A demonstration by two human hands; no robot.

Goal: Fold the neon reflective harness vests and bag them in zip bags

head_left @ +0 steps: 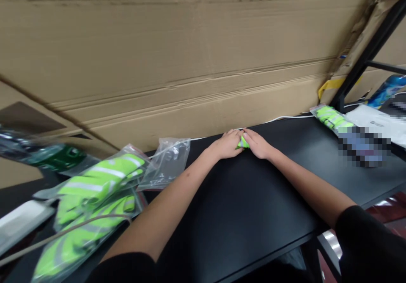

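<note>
Both hands meet near the back edge of the black table [253, 207], over a small folded neon-green reflective vest [242, 142]. My left hand [227, 144] covers its left side with the fingers bent over it. From the right, my right hand [256, 143] closes around the other side, its fingers close to the left hand's. Only a bit of green cloth with a grey strip shows between them; the rest is hidden. To the left of my left hand lies a clear plastic bag [168, 162], seemingly with nothing inside.
Bagged reflective vests [101, 181] are piled at the left by a green-labelled bottle [60, 158] and a cable [63, 234]. At the right are another bagged vest [331, 117], a blurred-out item [364, 146] and a white package [377, 122]. Cardboard [203, 63] stands behind the table.
</note>
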